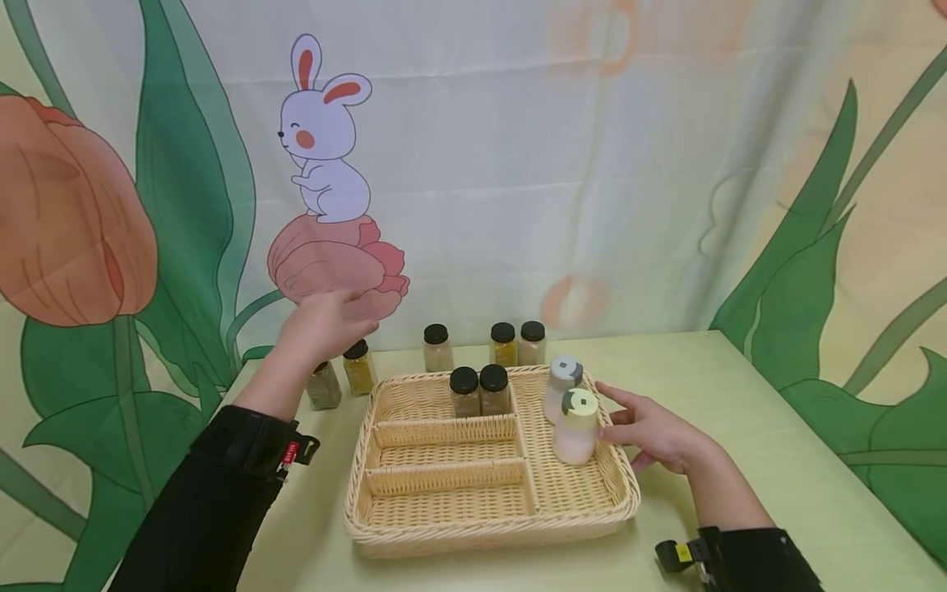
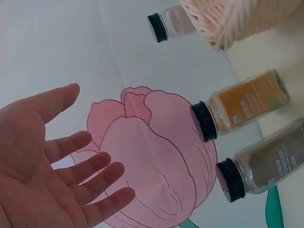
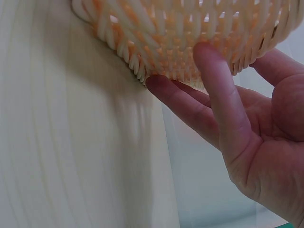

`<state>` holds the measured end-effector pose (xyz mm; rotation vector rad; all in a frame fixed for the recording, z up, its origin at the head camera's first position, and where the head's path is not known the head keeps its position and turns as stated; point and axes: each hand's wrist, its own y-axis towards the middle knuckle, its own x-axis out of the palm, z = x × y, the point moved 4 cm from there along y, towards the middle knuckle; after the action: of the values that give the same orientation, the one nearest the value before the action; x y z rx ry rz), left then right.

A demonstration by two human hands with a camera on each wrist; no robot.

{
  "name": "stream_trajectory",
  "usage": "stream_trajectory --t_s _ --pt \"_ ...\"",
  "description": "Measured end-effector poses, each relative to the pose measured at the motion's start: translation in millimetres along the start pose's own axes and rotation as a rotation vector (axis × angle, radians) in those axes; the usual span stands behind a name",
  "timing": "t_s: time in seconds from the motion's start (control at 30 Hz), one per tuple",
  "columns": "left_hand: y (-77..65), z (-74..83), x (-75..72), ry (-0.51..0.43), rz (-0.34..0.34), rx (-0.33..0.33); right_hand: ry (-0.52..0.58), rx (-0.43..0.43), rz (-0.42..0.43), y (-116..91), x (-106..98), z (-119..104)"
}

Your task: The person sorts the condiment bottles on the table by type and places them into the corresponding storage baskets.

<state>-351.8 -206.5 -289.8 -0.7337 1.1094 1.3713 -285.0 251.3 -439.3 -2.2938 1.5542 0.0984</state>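
Note:
My left hand (image 1: 325, 325) hovers in the air over two black-lidded spice jars, its fingers spread and holding nothing. One jar has yellow contents (image 2: 247, 102), the other grey-brown contents (image 2: 275, 159). My right hand (image 1: 654, 427) touches the right side of a woven basket (image 1: 481, 538); in the right wrist view fingertips (image 3: 209, 54) rest on its wall. Two black-lidded jars (image 1: 479, 400) stand in the basket's back left compartment. Its long right compartment holds a shaker with a grey top (image 1: 564, 386) and a shaker with a pale yellow top (image 1: 575, 432).
Behind the basket stand a pale jar (image 1: 438, 352), a yellow jar (image 1: 504, 349) and another pale jar (image 1: 532, 349). All are on the light table (image 1: 710, 395), close to the printed curtain (image 1: 481, 205) at its back edge.

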Motion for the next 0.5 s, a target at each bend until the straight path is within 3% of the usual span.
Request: stream_trajectory --t_s 0.5 --pt "-6.0 -46.1 2.4 0.017 -0.006 -0.052 -0.002 -0.002 0.002 0 0 1"
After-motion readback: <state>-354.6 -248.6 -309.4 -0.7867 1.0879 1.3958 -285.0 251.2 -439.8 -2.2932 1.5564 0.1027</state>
